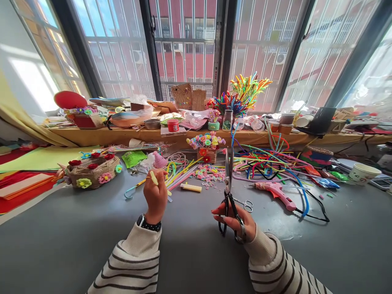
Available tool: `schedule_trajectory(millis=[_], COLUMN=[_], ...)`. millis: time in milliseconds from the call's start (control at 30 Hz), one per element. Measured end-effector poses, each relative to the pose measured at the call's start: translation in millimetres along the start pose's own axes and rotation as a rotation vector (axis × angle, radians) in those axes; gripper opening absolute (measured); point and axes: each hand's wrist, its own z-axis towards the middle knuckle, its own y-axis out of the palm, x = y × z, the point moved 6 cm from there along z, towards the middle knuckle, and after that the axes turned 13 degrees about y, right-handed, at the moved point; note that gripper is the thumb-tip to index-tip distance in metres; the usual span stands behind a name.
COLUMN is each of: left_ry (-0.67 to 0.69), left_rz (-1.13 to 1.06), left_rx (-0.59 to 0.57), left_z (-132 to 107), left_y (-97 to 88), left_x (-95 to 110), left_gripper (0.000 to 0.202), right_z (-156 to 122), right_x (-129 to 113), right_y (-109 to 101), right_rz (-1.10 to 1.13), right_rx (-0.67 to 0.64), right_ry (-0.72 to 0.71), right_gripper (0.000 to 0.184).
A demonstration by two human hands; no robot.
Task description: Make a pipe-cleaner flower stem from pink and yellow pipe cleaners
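My left hand is closed, its fingers pinching a small pale yellow strip whose material I cannot make out. Just behind those fingers shows a pink cone-shaped piece. In my right hand is a pair of black-handled scissors, upright with the blade tips slightly apart. Between the hands a short pale yellow roll lies on the grey table. Small silver scissors rest behind my right hand.
A pink glue gun with a black cord lies at the right, before a heap of pipe cleaners. Pink and pastel bits are scattered mid-table. A flower-trimmed woven basket stands left. A paper cup is far right.
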Motion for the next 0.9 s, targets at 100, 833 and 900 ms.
schedule_trajectory(millis=[100,833,900], left_ry=[-0.16,-0.644,-0.594], left_rz=[-0.256,-1.027,-0.994], left_rx=[0.11,-0.458,-0.476], left_z=[-2,-20,-20], left_y=[0.7,42.7,44.1], left_x=[-11,4,4], left_gripper=[0.039,0.023,0.025], right_z=[1,2,3], right_x=[2,8,8], right_y=[-1,3,3], right_rz=[0.009,-0.056,-0.057], right_rx=[-0.003,0.015,-0.001], right_ry=[0.001,0.16,0.154], right_gripper=[0.024,0.026,0.026])
